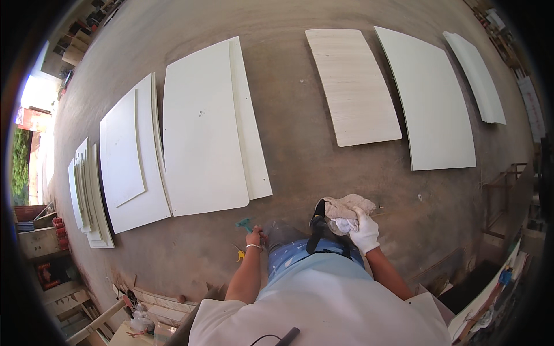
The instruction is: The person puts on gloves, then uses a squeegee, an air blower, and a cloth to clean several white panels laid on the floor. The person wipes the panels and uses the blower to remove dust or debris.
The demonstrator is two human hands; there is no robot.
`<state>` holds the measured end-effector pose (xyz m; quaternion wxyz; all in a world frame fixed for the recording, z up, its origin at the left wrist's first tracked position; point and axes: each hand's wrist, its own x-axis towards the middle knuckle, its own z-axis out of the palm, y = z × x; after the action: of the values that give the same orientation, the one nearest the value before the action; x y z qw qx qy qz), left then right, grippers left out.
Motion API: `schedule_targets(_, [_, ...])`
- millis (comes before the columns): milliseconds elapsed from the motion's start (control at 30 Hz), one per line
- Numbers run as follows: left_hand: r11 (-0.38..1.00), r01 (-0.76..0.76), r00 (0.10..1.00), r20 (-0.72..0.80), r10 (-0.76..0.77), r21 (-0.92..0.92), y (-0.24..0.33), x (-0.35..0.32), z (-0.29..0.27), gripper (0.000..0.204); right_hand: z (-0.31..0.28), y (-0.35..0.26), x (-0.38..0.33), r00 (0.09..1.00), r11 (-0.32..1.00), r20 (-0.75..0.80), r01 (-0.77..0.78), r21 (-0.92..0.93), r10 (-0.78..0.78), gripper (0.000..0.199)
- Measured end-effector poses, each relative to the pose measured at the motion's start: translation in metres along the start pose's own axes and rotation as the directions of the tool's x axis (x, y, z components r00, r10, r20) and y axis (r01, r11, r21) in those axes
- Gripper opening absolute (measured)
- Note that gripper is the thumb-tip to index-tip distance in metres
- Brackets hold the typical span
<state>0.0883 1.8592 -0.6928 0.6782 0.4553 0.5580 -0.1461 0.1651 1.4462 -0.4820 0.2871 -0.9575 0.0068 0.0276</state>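
Note:
My left hand (254, 236), bare and with a bracelet at the wrist, is closed around a teal tool (244, 223) shaped like a spray trigger. The rest of that tool is hidden by the hand. Just below it, beside my forearm, a small yellow object (240, 255) shows; I cannot tell whether it is joined to the teal one. In a white glove, my right hand (365, 232) grips a bunched beige cloth (350, 205). A whitish, crumpled piece (345, 225) hangs under the cloth, against the glove. Both hands are at waist height in front of my body.
White panels (205, 127) lie in stacks on the brown floor (283, 104) ahead and to the left. Ahead right are a pale wood-grain panel (355, 86), a white panel (430, 104) and a narrow stack (476, 75). A dark frame (496, 196) stands at the right.

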Motion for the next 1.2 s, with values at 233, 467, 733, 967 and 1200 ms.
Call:
schedule_targets(233, [0.999, -0.030, 0.999, -0.013, 0.030, 0.019, 0.061, 0.007, 0.076, 0.019, -0.029, 0.054, 0.066, 1.000, 0.999, -0.005, 0.030, 0.012, -0.030, 0.042])
schedule_targets(467, [0.977, 0.016, 0.996, -0.084, 0.002, 0.213, 0.117, 0.054, 0.145, 0.021, -0.035, 0.072, 0.143, 0.987, 0.987, 0.027, -0.156, -0.029, 0.157, 0.044])
schedule_targets(733, [0.932, -0.011, 0.999, 0.034, -0.001, 0.361, 0.215, 0.101, 0.272, 0.015, -0.072, 0.048, 0.253, 0.952, 0.953, -0.049, -0.303, 0.011, 0.303, 0.051])
schedule_targets(967, [0.873, -0.303, 0.941, 0.267, 0.209, 0.383, 0.347, 0.142, 0.387, 0.019, -0.083, 0.034, 0.311, 0.887, 0.914, -0.223, -0.399, 0.071, 0.404, 0.054])
schedule_targets(1200, [0.909, -0.313, 0.923, 0.313, 0.223, 0.276, 0.344, 0.138, 0.416, 0.018, -0.085, 0.041, 0.341, 0.870, 0.886, -0.179, -0.464, 0.023, 0.460, 0.058])
